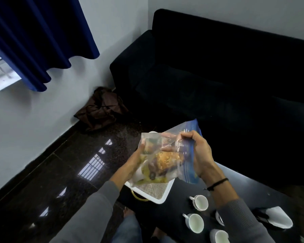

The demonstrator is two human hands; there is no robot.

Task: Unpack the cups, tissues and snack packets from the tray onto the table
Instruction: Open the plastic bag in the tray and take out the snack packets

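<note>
I hold a clear zip bag with a blue seal above the white tray. Snack packets, yellow, orange and dark, show through the plastic. My left hand grips the bag's bottom left side. My right hand pinches its blue-edged mouth. The tray, lined with a grey mat, sits at the dark table's left end. Three white cups stand on the table to the tray's right. A white tissue holder lies at the right, partly behind my right sleeve.
A black sofa stands behind the table against the wall. A brown bag lies on the glossy dark floor in the corner. A blue curtain hangs at the upper left. My knees and a bare foot show below the table's edge.
</note>
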